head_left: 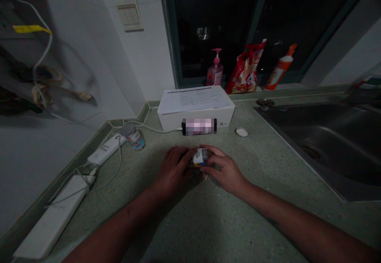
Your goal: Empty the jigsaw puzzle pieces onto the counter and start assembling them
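Observation:
A small clear jar (199, 156) with a printed label lies tipped on its side just above the counter, its clear neck facing right. My left hand (175, 167) is wrapped around the label end of this jar, covering much of it. At the neck, my right hand (224, 169) has its fingers and thumb closed around the rim. Small pale bits (206, 177) show beneath the jar, too small to name. To the right, a round lid (241, 132) rests on the counter. A second labelled jar (135, 138), with a silver lid on, leans at the left.
Behind my hands a phone (199, 127) with a cable leans on a white box (166, 121) topped by paper (193, 99). White power strips (55, 215) and cables line the left. A sink (324, 136) is at right; a pump bottle (214, 72) stands by the window.

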A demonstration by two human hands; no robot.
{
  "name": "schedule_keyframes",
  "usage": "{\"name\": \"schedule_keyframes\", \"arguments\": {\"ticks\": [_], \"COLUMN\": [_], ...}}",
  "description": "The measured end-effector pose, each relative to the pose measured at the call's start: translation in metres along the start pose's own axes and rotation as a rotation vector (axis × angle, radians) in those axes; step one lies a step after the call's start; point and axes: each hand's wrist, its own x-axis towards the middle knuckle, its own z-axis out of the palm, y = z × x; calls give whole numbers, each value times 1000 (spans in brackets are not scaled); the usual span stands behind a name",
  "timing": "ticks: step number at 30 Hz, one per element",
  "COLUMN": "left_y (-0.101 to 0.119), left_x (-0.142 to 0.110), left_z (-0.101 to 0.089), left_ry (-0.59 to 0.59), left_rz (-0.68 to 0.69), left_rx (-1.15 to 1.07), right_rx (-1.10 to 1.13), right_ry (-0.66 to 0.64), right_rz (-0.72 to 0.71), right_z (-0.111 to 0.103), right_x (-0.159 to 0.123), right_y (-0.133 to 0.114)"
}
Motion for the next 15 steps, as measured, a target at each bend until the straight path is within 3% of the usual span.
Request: {"name": "schedule_keyframes", "arguments": {"ticks": [7,15], "left_y": [-7,-6], "left_x": [-3,-4], "left_z": [-3,0], "left_ry": [-25,-8], "left_rz": [-30,-59], "left_rx": [-3,-62], "right_rx": [26,-38], "right_ry": [-130,-37], "right_rz": [-77,-71], "right_z": [-3,-5], "right_x": [0,1], "right_y": [5,-4]}}
